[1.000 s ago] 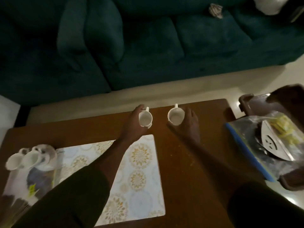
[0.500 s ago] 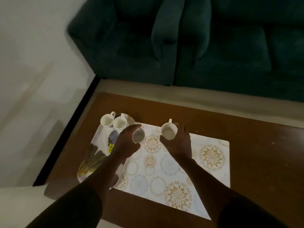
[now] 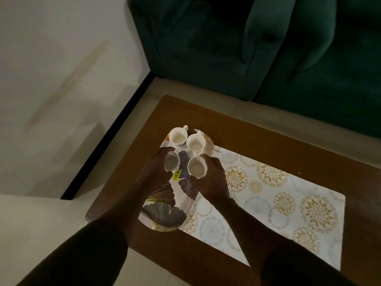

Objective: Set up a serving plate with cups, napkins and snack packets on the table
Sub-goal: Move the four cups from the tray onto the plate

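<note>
Left hand (image 3: 157,168) wrapped around one white cup (image 3: 171,161), right hand (image 3: 212,178) around another (image 3: 196,167), both over the serving plate (image 3: 165,215) at frame centre, beside two standing cups (image 3: 186,139).

In my hands are two white cups (image 3: 196,166); two more white cups (image 3: 177,136) sit above them in frame. The serving plate (image 3: 165,215) is white with gold and grey-blue fan leaves and a yellow price sticker (image 3: 176,175). The placemat (image 3: 268,201) at centre right shows gold and pale blue medallions on white. The table (image 3: 360,178) is brown; the sofa (image 3: 268,48) at upper right is dark teal.
</note>
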`<state>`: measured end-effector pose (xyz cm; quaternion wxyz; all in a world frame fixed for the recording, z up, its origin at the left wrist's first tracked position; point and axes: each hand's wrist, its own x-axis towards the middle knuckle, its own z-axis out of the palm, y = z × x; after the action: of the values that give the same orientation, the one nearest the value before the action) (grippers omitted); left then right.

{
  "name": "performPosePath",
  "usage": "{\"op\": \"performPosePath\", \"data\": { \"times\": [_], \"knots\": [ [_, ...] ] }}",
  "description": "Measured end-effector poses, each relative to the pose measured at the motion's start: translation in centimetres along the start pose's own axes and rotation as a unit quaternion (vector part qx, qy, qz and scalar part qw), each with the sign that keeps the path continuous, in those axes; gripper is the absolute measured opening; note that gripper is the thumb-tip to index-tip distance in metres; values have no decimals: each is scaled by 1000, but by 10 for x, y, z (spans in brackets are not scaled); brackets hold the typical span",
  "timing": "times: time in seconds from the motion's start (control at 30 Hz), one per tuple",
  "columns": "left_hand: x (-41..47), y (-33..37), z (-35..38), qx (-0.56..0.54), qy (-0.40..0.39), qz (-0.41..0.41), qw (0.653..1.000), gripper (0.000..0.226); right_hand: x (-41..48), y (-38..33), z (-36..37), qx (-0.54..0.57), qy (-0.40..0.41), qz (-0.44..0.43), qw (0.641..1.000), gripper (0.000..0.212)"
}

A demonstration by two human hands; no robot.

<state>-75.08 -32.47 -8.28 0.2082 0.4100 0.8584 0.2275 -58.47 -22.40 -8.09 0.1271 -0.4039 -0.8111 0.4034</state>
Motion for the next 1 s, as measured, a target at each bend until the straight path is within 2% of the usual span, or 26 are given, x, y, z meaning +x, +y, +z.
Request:
{"op": "performPosePath", "data": {
  "times": [0.13, 0.33, 0.63, 0.8, 0.93, 1.0],
  "knots": [
    [2, -11, 2, -27, 29, -40, 998, 66, 14, -5, 23, -19, -25, -14, 999, 65],
    [8, -10, 12, -65, 60, -66, 994, 67, 25, -5, 38, -11, -26, 16, 999, 67],
    [24, -8, 11, -81, 59, -43, 994, 64, 24, -4, 47, 35, 43, 47, 997, 72],
    [22, -11, 15, -57, 56, -25, 997, 67, 22, -1, 44, 46, 56, 33, 997, 76],
    [11, -7, 13, -3, 85, -2, 996, 75, 20, 2, 28, 32, 53, 23, 998, 85],
    [6, 4, 10, 24, 93, -16, 995, 77, 17, 6, 15, 15, 63, 28, 997, 81]
  ]
}}
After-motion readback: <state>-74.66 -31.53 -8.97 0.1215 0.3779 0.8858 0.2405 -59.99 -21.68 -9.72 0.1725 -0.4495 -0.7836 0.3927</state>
